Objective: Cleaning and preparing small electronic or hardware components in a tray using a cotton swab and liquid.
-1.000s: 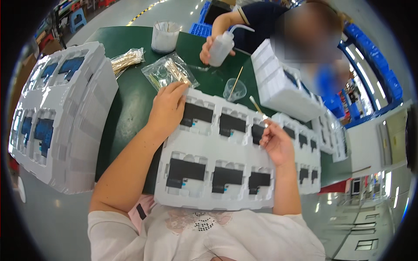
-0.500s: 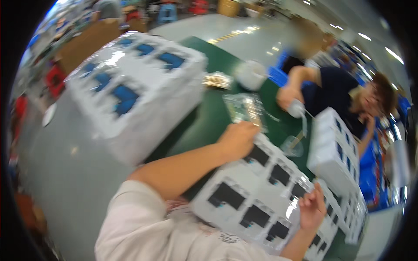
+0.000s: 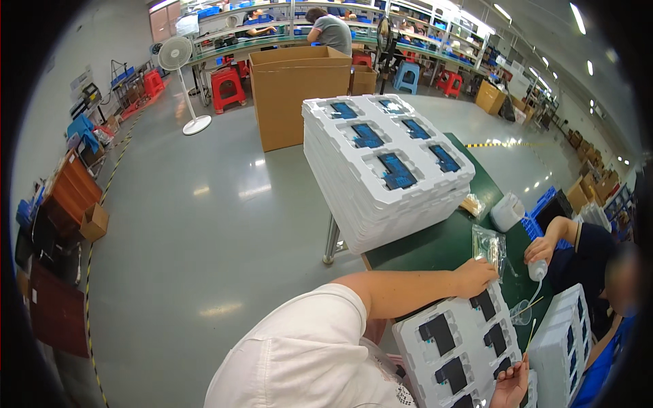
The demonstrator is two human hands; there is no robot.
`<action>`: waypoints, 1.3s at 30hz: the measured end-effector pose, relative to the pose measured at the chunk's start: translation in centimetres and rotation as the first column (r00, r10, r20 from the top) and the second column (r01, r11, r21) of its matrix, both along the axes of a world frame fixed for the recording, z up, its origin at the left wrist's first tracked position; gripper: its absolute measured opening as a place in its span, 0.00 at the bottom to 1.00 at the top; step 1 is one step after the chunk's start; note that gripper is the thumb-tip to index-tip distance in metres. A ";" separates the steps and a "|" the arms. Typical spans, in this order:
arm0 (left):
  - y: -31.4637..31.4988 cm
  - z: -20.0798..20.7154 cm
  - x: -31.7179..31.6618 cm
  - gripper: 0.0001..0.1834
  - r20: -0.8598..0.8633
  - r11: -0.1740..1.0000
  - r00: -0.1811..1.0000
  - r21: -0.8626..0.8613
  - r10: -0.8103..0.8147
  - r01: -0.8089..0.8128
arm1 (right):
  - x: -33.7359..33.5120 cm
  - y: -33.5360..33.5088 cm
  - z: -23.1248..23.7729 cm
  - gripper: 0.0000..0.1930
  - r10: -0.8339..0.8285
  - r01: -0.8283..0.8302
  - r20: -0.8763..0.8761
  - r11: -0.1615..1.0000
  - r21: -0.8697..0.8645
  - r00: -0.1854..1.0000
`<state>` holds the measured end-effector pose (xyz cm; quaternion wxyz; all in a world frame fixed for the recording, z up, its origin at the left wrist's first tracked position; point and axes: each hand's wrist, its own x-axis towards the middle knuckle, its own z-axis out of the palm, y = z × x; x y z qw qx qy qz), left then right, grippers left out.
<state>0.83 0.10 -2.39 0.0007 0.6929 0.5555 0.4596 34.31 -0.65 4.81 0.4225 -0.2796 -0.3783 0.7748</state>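
My left hand [image 3: 477, 277] is closed over the far edge of a white foam tray [image 3: 416, 334], beside a clear plastic bag [image 3: 488, 246] of thin sticks. Black, L-shaped flat parts [image 3: 441, 333] lie in the tray's recesses. At the tray's right side, my right hand [image 3: 511, 386] pinches a cotton swab [image 3: 530, 334] that points up and away. Just past the swab is a small clear cup [image 3: 521, 313] with another stick in it. A co-worker's hand [image 3: 539, 250] holds a white squeeze bottle [image 3: 537, 270] above the cup.
On the green table [image 3: 435, 234] stands a tall stack of white foam trays [image 3: 388, 204] with blue-filmed parts on top. More trays [image 3: 554, 347] stand at the right, near the co-worker. A white jar [image 3: 507, 212] sits farther back. A cardboard box [image 3: 289, 102] and a fan [image 3: 175, 54] stand beyond.
My view has swung left and up, so the tray and both hands now appear lower and farther right. My left hand stays at the tray's edge; the swab stays in my right hand.
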 end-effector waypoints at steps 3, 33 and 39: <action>0.4 -0.5 0.3 0.11 0.003 1.000 1.000 -0.003 -0.005 0.005 | -0.7 -0.4 0.6 0.11 -0.051 0.048 0.052 0.997 0.062 0.997; -0.4 0.8 -0.1 0.12 0.056 0.993 0.997 -0.108 -0.046 0.052 | -2.1 -0.7 -1.2 0.12 -0.123 0.095 0.284 0.989 0.112 0.951; -0.4 1.0 -0.3 0.12 0.097 0.990 0.993 -0.121 -0.060 0.072 | -2.8 -1.3 -0.8 0.11 -0.153 0.129 0.251 0.986 0.109 0.956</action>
